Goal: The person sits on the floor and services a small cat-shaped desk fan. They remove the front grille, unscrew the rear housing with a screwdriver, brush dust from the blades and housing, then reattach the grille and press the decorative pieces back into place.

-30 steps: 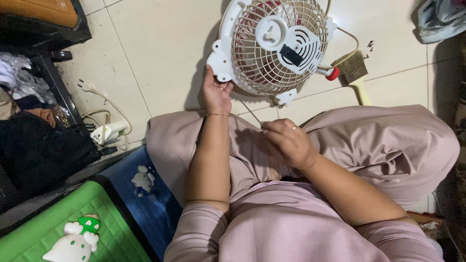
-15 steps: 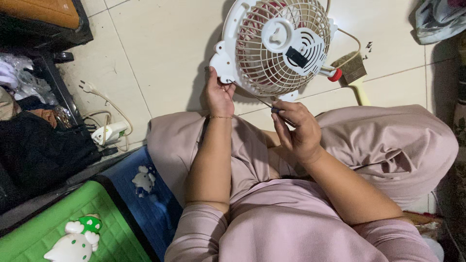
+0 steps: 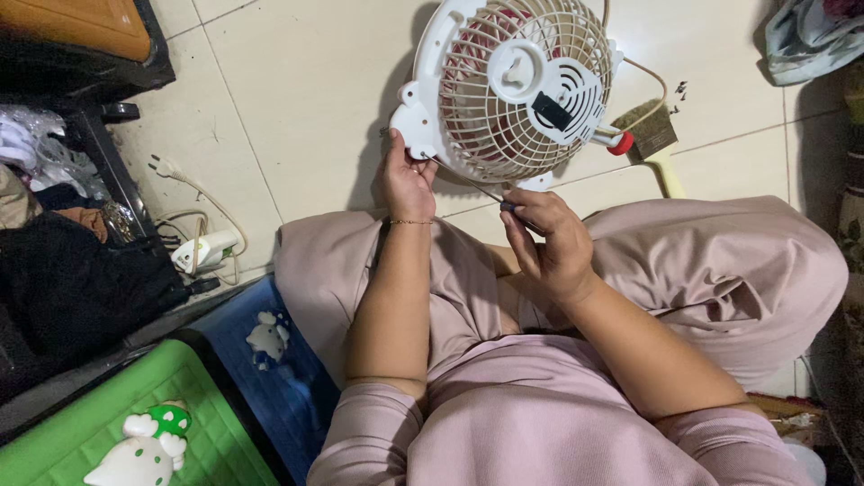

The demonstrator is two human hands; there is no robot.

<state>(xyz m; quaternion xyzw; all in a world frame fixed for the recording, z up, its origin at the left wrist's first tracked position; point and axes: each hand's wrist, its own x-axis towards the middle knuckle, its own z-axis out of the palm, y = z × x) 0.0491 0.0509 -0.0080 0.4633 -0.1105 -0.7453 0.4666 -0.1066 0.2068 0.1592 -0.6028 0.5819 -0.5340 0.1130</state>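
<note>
The fan point(image 3: 513, 90) lies on the floor point(image 3: 297, 81) ahead of the knees; the left hand point(image 3: 407, 180) grips its lower-left rim; the right hand point(image 3: 547, 243) holds a screwdriver point(image 3: 468, 180) just below it; a brush point(image 3: 655, 144) lies right of the fan; a power strip point(image 3: 202, 252) sits far left.

- The left hand point(image 3: 407, 183) is stretched forward on a nearly straight forearm, back of the hand up, fingers curled in a grip at their tips; a thin bracelet circles the wrist.
- The right hand point(image 3: 547, 243) sits nearer the body, elbow bent, forearm angled inward, fingers bunched with thumb and fingertips pinched together.
- Both arms are bare below pushed-up pink sleeves.
</note>
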